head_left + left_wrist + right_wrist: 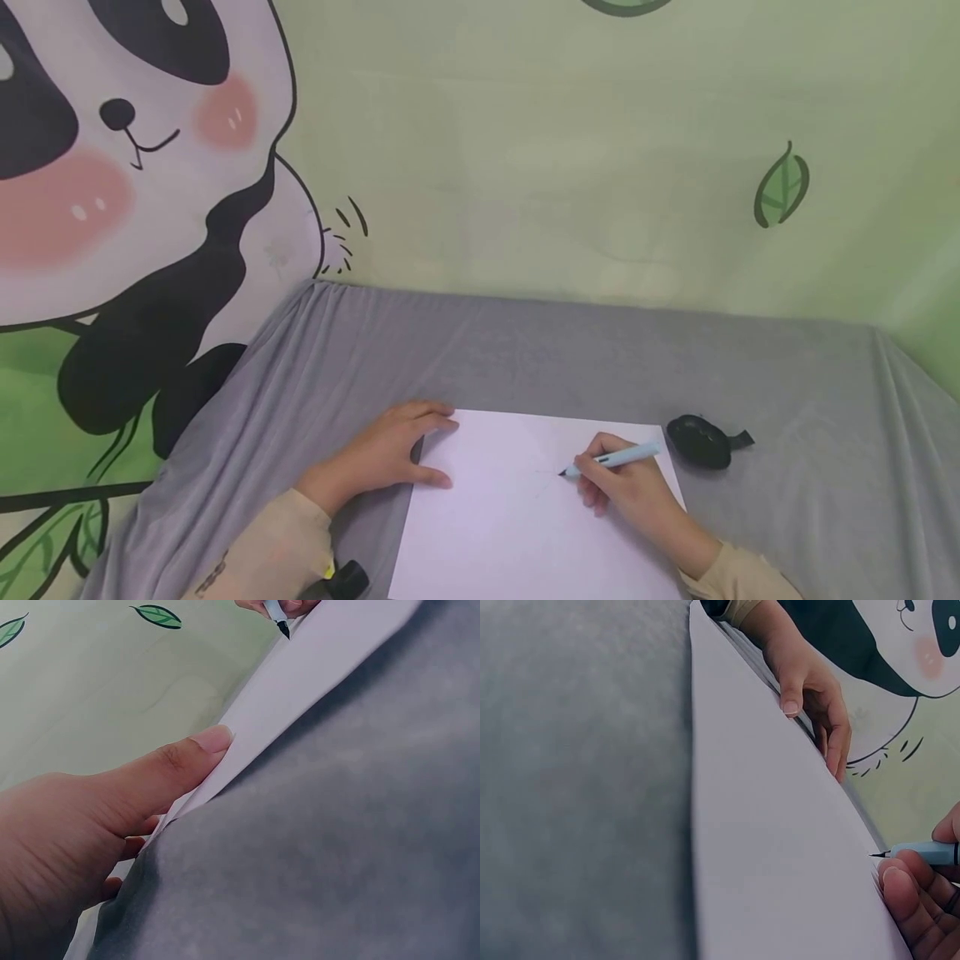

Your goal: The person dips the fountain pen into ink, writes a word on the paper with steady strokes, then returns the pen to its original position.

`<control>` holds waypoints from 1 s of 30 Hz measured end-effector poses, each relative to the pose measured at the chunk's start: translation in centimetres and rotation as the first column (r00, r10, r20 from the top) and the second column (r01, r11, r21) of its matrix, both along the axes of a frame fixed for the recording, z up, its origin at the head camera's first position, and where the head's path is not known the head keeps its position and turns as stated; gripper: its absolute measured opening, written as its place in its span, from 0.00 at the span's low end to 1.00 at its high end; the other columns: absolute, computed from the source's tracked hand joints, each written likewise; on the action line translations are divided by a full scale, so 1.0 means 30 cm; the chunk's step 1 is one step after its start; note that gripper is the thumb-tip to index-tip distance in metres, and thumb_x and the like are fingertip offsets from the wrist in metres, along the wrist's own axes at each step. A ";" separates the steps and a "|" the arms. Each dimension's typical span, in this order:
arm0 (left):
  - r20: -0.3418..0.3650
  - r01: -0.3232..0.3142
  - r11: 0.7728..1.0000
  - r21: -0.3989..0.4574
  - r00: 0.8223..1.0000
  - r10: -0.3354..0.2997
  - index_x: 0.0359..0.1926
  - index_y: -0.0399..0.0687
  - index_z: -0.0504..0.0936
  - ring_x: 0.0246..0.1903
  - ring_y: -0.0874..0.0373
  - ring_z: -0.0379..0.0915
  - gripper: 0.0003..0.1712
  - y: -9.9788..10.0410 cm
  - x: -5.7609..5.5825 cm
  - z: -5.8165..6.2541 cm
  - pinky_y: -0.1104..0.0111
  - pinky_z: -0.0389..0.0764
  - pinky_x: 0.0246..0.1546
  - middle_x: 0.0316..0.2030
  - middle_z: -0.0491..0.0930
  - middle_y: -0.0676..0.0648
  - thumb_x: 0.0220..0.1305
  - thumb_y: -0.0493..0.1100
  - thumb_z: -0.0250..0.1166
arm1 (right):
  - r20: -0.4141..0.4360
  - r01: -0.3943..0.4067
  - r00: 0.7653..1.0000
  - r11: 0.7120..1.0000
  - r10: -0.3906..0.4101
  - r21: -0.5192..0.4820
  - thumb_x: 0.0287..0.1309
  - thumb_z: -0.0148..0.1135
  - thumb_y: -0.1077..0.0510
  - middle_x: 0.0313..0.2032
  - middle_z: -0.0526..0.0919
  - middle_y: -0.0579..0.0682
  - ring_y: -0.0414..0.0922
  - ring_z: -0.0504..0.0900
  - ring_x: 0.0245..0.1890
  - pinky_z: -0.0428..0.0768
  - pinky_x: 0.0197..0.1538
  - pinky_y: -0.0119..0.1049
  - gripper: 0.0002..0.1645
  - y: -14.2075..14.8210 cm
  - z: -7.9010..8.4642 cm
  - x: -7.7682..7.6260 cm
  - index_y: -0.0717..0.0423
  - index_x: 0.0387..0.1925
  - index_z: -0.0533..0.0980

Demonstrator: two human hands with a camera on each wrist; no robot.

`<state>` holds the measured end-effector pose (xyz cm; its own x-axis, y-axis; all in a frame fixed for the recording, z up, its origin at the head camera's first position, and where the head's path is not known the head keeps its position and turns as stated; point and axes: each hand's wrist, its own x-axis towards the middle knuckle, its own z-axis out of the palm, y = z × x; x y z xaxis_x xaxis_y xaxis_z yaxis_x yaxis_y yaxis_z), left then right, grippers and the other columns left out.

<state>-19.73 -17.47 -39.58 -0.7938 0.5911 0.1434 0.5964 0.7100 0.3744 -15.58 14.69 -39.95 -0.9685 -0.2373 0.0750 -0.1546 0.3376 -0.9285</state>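
Note:
A white sheet of paper (480, 533) lies on the grey cloth. My left hand (390, 446) rests over its upper left edge, thumb and fingers spread apart; in the left wrist view its thumb (187, 754) touches the paper's edge. Over the right part of the sheet, my right hand (626, 479) pinches a light blue pen (618, 456) with a dark pointed tip. That tip is at or just above the paper; I cannot tell which. A few very faint marks show near it. The right wrist view also has the pen (922, 852), partly hidden by fingers.
A black rounded object with a short tab (701, 442) lies right of the paper's upper corner. Near the left sleeve is a black cylindrical thing (348, 579), partly cut off. Behind the grey cloth (525, 350) stands a green wall (525, 167) with a panda picture.

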 end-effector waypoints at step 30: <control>0.015 -0.008 1.000 0.001 1.000 0.008 0.58 0.47 0.77 0.64 0.46 0.66 0.40 -0.001 0.000 -0.005 0.48 0.67 0.63 0.63 0.72 0.45 0.46 0.61 0.74 | 0.027 0.048 0.998 0.999 -0.048 0.003 0.60 0.61 0.63 0.18 0.80 0.54 0.37 0.78 0.15 0.80 0.19 0.33 0.11 0.014 0.007 0.026 0.68 0.28 0.71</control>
